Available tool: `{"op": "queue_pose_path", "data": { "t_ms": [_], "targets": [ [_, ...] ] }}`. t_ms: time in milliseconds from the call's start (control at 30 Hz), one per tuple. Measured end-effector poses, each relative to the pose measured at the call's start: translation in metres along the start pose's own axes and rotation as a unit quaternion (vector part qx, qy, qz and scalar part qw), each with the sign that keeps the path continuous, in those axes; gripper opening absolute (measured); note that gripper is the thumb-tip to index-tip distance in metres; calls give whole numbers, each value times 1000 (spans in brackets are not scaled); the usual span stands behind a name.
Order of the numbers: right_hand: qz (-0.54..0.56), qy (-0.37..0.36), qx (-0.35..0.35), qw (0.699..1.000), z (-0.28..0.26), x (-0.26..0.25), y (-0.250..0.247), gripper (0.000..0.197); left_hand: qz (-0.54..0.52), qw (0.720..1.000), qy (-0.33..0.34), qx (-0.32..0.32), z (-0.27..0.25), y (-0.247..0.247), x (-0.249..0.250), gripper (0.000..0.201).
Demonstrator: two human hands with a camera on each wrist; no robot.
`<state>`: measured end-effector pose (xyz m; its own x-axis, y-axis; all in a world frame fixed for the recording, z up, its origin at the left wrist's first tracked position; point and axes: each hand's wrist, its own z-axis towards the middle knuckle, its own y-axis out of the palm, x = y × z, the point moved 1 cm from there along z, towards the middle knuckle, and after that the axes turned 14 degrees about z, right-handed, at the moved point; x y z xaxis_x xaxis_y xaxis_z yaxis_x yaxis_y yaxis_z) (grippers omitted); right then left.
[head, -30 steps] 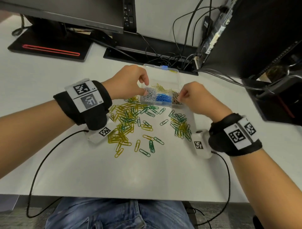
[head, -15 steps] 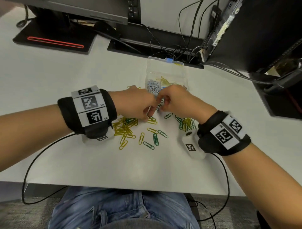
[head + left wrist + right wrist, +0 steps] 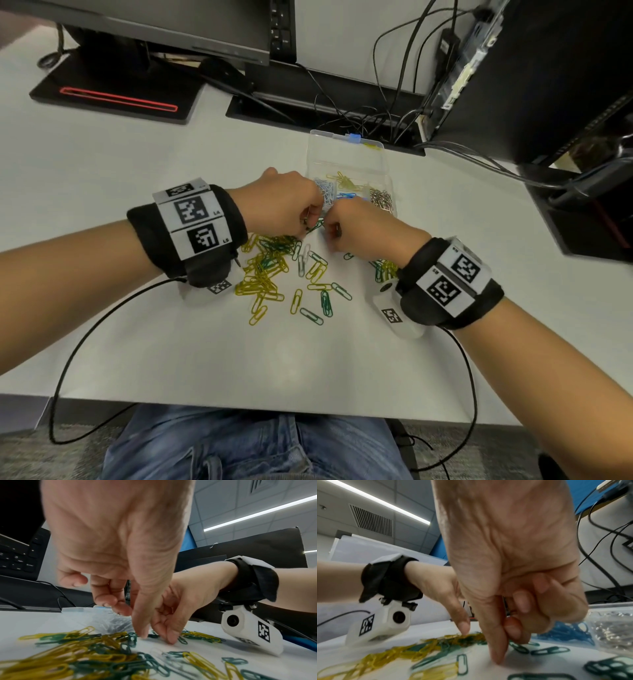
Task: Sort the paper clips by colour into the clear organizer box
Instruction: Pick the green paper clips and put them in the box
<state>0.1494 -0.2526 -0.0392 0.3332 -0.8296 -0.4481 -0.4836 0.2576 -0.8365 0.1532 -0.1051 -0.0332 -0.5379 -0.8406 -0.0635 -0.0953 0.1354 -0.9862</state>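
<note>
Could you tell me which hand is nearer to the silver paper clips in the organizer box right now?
The right hand. It is just in front of the silver paper clips in the box's right compartment, while the left hand is over at the box's left side, by the white clips.

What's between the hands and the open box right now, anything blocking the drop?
Nothing visible. The left hand and right hand sit at the loose clips, right beside the organizer box, whose lid is open.
</note>
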Motion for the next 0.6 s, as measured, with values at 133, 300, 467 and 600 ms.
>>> {"op": "queue_pose_path", "data": {
  "t_ms": [133,300,467,600],
  "targets": [
    [37,-10,-17,999,-10,2,-6,13,-9,1000,-4,4,-2,1,-6,10],
    [56,-75,-6,996,-8,-13,-3,17,-9,999,-30,-3,-9,-3,-11,12],
    [0,-124,-53,991,0,-26,7,22,-32,995,-86,-27,-20,-2,-32,9],
    [-12,-121,-61,991,3,-25,9,12,-50,985,-144,-81,-34,1,-58,42]
  ]
}}
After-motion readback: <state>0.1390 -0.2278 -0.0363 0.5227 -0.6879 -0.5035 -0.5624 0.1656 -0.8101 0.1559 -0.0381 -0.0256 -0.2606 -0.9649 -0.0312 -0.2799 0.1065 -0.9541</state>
